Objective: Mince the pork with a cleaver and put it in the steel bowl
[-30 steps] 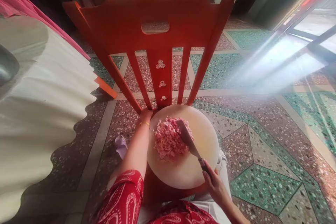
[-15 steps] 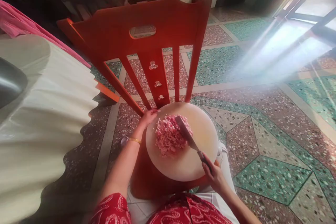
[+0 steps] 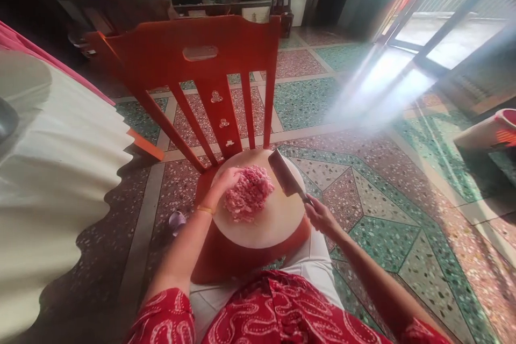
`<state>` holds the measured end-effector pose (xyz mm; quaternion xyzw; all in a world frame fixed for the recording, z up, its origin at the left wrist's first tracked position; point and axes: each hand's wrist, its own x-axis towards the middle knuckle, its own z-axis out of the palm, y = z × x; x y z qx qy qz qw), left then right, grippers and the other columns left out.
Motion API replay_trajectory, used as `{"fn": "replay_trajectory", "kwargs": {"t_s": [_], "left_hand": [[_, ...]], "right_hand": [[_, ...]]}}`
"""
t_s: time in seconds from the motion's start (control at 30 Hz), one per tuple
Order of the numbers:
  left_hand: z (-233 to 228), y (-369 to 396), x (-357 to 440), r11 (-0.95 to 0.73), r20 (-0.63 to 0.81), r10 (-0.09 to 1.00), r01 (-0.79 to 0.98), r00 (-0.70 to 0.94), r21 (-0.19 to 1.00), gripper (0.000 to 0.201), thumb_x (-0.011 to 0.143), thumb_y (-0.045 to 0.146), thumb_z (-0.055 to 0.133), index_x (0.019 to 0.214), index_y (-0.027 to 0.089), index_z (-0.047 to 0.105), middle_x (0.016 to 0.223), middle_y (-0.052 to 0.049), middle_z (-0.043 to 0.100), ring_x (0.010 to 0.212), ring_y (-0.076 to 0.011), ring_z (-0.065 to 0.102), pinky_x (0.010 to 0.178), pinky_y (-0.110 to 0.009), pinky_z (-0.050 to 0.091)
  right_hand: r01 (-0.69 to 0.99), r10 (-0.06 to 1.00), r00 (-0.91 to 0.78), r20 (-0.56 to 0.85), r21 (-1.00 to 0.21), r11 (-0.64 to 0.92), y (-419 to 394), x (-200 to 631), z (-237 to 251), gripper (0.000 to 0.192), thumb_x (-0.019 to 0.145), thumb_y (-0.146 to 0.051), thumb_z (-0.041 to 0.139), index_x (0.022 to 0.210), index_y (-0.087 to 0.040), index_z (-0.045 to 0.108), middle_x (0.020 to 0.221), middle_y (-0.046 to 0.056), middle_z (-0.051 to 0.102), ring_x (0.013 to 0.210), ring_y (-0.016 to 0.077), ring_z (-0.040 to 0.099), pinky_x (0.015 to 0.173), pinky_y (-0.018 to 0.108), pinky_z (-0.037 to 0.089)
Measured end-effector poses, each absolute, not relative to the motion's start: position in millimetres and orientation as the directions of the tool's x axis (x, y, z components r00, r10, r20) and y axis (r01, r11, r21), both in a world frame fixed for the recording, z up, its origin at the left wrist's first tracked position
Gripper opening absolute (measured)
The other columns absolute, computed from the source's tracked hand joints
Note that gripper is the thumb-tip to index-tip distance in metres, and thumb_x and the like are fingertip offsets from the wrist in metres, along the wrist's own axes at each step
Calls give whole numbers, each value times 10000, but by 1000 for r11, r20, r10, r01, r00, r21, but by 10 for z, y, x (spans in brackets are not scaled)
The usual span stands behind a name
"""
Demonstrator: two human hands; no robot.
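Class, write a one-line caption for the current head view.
Left hand at minced meat on a round chopping board; right hand gripping a cleaver.

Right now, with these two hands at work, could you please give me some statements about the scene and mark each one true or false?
1. The right hand grips the cleaver by its handle. True.
2. The left hand is at the chopped meat. True.
3. The chopped meat lies in a bowl. False: it lies on a round cutting board.
4. The cleaver is sunk in the chopped meat. False: its blade is to the right of it.
5. The cutting board rests on a wooden chair. True.
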<state>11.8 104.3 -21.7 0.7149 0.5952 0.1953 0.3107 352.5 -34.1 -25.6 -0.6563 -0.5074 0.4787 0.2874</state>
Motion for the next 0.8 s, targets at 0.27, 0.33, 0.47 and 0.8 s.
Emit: {"fn": "replay_trajectory", "kwargs": {"t_s": [0.27,0.33,0.47,0.8], "left_hand": [[-553,-235,-242,111,52,972,641,-230,760,317,845,266,426,993,169,689,1026,-93,715,941,-201,670,889,-338,522],[-689,-458,-255,168,54,945,622,-323,765,311,839,273,432,990,168,683,1001,-101,717,931,-212,674,874,-353,527],[-880,-644,-175,162,113,912,601,-393,783,317,851,298,420,1000,162,664,996,-114,714,938,-220,671,876,-367,522],[-961,-772,124,15,267,898,631,-350,776,309,872,308,405,1000,159,643,983,-126,693,932,-230,655,866,-381,515]], "right_hand": [[250,790,-214,-575,-814,-525,156,3377,-285,457,845,-576,441,1123,-220,507,566,-93,433,349,45,377,331,135,298],[280,799,-243,-550,-828,-485,178,3244,-257,435,880,-534,419,1195,-242,490,574,-92,434,360,47,384,351,135,312],[602,915,-251,-315,-791,-107,83,3063,-125,415,931,-397,414,1317,-268,497,660,-27,564,482,91,517,464,178,409],[896,872,-441,-212,-162,414,-660,2981,51,510,970,-333,412,1475,-332,340,949,72,681,700,187,675,586,231,468]]}}
